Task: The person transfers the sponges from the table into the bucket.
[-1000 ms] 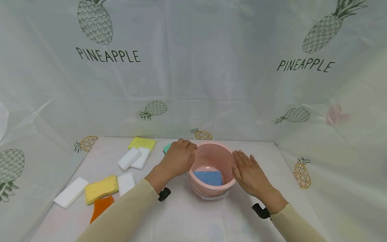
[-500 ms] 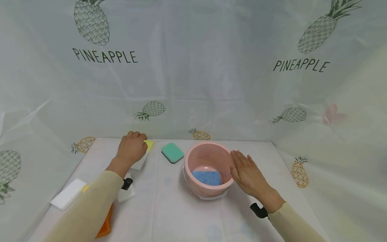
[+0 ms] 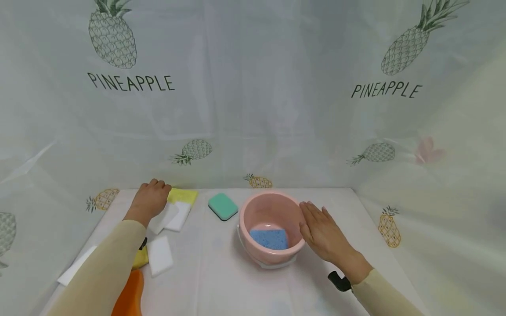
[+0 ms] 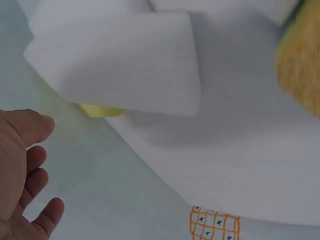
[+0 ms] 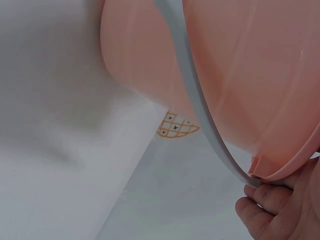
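On the desk, in the head view, a blue sponge lies inside a pink bucket; the right hand touches its side — fingers straight and together — while the left hand is beside white blocks. The left-wrist view shows those fingers apart. In the right-wrist view, fingertips meet the bucket's pale handle.

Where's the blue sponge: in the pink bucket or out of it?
In. The head view shows the blue sponge lying at the bottom of the pink bucket, with the bucket's rim around it.
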